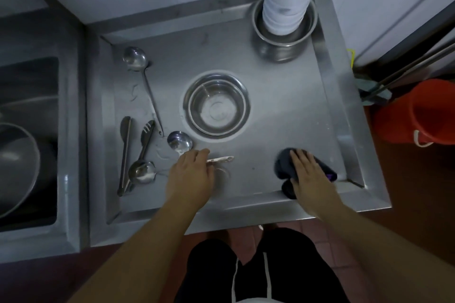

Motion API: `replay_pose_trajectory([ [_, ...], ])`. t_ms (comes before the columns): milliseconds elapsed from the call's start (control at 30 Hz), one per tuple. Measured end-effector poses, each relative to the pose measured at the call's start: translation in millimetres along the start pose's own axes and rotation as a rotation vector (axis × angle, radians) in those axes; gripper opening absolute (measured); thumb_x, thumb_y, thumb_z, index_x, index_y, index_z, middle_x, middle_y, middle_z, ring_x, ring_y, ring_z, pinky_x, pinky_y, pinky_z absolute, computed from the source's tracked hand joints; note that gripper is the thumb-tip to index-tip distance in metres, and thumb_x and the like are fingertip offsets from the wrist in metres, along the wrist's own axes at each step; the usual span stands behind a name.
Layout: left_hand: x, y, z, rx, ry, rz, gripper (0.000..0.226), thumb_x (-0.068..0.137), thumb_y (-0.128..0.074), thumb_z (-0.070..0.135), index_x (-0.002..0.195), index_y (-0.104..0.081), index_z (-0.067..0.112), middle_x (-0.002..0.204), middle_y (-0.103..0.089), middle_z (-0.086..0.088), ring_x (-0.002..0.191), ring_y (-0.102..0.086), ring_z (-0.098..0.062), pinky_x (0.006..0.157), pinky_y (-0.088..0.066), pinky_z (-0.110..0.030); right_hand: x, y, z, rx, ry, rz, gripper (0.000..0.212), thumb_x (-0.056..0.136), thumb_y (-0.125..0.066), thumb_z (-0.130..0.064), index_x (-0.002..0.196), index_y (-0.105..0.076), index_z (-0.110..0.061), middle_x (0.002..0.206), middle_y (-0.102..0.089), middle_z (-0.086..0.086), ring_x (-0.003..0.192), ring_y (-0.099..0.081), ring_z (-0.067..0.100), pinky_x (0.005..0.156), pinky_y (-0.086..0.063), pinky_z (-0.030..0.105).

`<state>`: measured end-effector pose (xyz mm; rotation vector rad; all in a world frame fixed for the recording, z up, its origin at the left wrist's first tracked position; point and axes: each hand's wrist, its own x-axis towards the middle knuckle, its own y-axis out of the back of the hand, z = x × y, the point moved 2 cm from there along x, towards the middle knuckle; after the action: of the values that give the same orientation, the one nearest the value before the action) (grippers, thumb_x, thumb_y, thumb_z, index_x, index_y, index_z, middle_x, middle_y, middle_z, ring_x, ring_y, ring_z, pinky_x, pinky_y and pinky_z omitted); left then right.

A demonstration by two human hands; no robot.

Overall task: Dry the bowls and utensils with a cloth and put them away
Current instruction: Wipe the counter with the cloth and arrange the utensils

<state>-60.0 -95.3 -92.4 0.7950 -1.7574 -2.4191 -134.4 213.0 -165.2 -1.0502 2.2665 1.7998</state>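
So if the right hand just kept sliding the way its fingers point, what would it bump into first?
Probably the steel bowl in the middle of the tray: the right hand, resting on the dark cloth, points up and slightly left. It might slip just past; depth is unclear.

Left hand (190, 174) pinches ladle handle (220, 159); right hand (309, 174) presses cloth (285, 165).

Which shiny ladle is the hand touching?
The left hand holds the ladle with its scoop just above the fingers. The long ladle and the small one lie untouched.
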Motion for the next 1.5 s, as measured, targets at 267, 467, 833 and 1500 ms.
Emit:
replay_pose_trajectory([
  [267,-15,11,-76,0.028,0.02,-0.107,0.046,0.102,-0.053,0.035,0.145,-0.054,0.021,0.139,-0.06,-0.006,0.125,-0.057,-0.03,0.101,-0.05,-0.046,9,33,-75,-0.06,-0.253,0.053,0.062,0.092,-0.07,-0.032,0.144,-0.055,-0.005,0.149,-0.054,0.018,0.134,-0.052,0.041,0.111,-0.042,0.05],
  [467,-27,21,-136,0.01,0.024,-0.124,0.046,0.103,-0.052,0.032,0.147,-0.052,0.021,0.145,-0.057,-0.005,0.132,-0.053,-0.027,0.107,-0.046,-0.042,44,-2,-214,0.319,-0.235,-0.157,0.023,0.1,-0.059,-0.027,0.115,-0.069,-0.013,0.113,-0.071,0.009,0.108,-0.064,0.032,0.091,-0.048,0.038],
  [833,-47,32,-200,-0.124,0.069,-0.007,0.041,0.097,-0.06,0.02,0.137,-0.063,0.016,0.132,-0.065,-0.003,0.119,-0.06,-0.024,0.102,-0.049,-0.041,61,-66,-315,0.585,-0.476,-0.287,0.021,0.095,-0.061,-0.027,0.08,-0.068,-0.015,0.076,-0.07,0.004,0.083,-0.069,0.028,0.071,-0.046,0.029],
  [1500,13,39,-84,-0.118,-0.229,-0.037,0.042,0.098,-0.06,0.02,0.14,-0.062,0.016,0.134,-0.065,-0.006,0.122,-0.059,-0.029,0.105,-0.044,-0.04,63,1,-181,1.219,-0.729,0.061,0.013,0.096,-0.069,-0.012,0.093,-0.081,-0.011,0.081,-0.077,0.01,0.07,-0.066,0.02,0.069,-0.055,0.036],
])
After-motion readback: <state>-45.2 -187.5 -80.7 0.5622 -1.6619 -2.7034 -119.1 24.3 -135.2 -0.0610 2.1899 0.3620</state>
